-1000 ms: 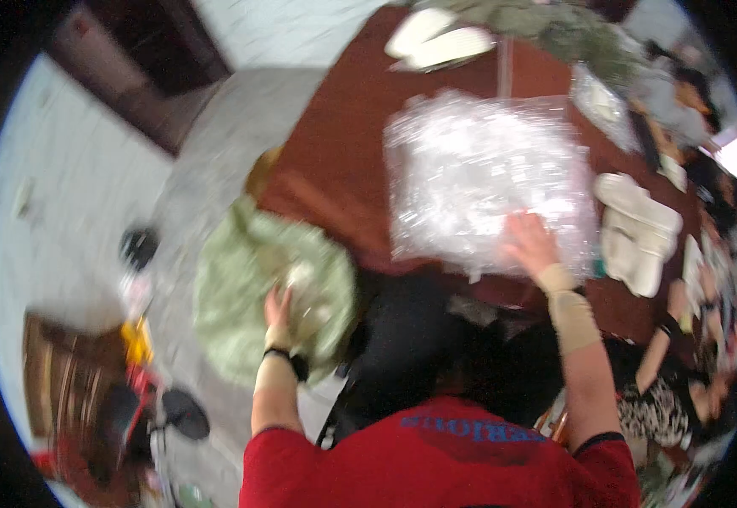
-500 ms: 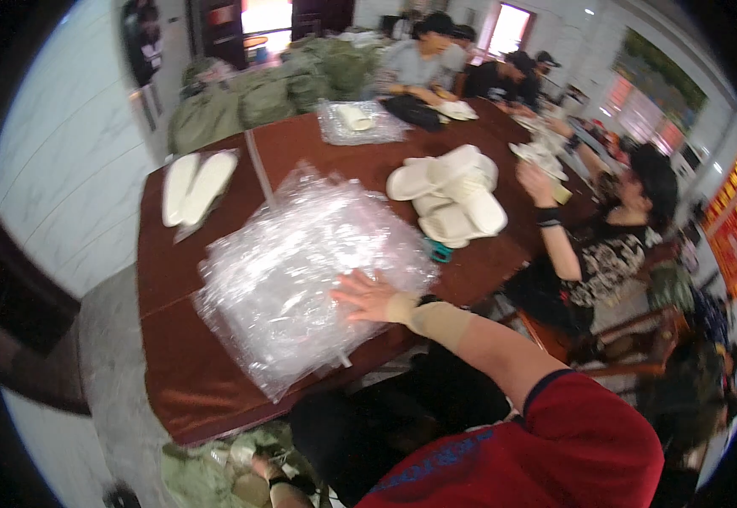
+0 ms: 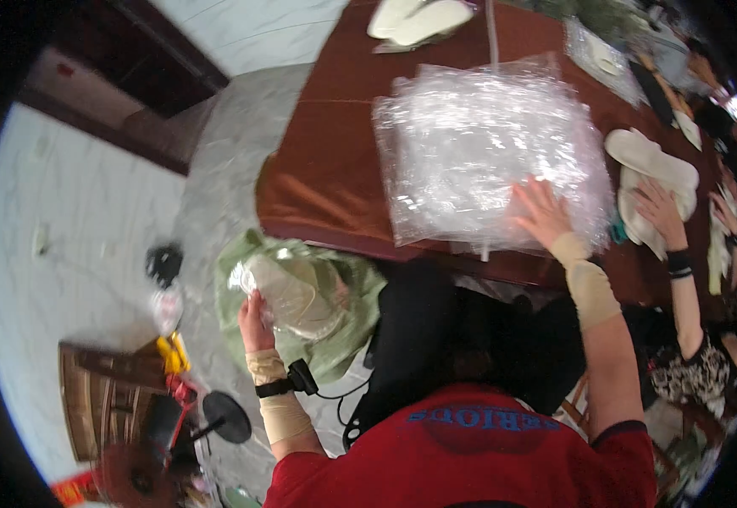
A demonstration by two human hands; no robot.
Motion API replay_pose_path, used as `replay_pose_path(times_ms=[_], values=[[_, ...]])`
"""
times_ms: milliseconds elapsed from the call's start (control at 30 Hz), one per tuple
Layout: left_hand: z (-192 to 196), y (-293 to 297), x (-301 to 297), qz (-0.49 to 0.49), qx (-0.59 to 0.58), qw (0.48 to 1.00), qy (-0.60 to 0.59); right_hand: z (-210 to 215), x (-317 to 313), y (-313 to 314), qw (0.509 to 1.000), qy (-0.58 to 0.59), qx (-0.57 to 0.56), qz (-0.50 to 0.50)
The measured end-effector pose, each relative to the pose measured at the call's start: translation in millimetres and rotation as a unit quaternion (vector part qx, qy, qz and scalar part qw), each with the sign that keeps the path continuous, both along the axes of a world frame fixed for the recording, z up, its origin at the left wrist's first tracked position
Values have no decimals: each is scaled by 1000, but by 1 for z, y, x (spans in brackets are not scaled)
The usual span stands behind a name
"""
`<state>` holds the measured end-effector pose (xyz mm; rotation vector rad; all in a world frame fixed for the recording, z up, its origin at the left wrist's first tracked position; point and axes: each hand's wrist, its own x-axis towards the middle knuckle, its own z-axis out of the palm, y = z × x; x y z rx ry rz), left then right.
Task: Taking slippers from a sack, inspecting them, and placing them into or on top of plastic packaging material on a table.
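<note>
My right hand (image 3: 543, 213) lies with fingers spread on the near right part of a stack of clear plastic bags (image 3: 470, 144) on the table. To the left of my legs, my left hand (image 3: 256, 323) is closed on the edge of a pair of pale slippers (image 3: 288, 292) in a clear bag. The slippers are over the mouth of a green sack (image 3: 347, 339), next to the table's near edge. Part of the sack's contents is hidden beneath them.
More bagged white slippers (image 3: 415, 21) lie at the table's far left. Loose white slippers (image 3: 656, 161) are piled to the right, where a co-worker's hand (image 3: 661, 212) touches them. A fan (image 3: 135, 478) and a wooden cabinet (image 3: 102, 394) stand at the lower left.
The view has swung down and left, bringing my left arm and the sack into fuller view. My right hand stays on the bag stack. A co-worker's hand has reached onto the loose slippers.
</note>
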<state>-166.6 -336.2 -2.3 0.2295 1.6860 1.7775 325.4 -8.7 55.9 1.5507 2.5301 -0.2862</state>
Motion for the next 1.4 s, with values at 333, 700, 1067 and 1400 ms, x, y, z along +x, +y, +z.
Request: replay_pose_path(times_ms=[333, 700, 1067, 1400], values=[[255, 76, 89, -65, 195, 978, 40, 9, -12, -7, 999, -21, -34, -9], [352, 280, 198, -427, 198, 768, 435, -22, 4, -12, 997, 66, 25, 16], [140, 302, 234, -190, 184, 747, 610, -39, -7, -5, 996, 76, -35, 7], [80, 319, 201, -324, 20, 812, 485, -33, -3, 2, 996, 82, -24, -2]])
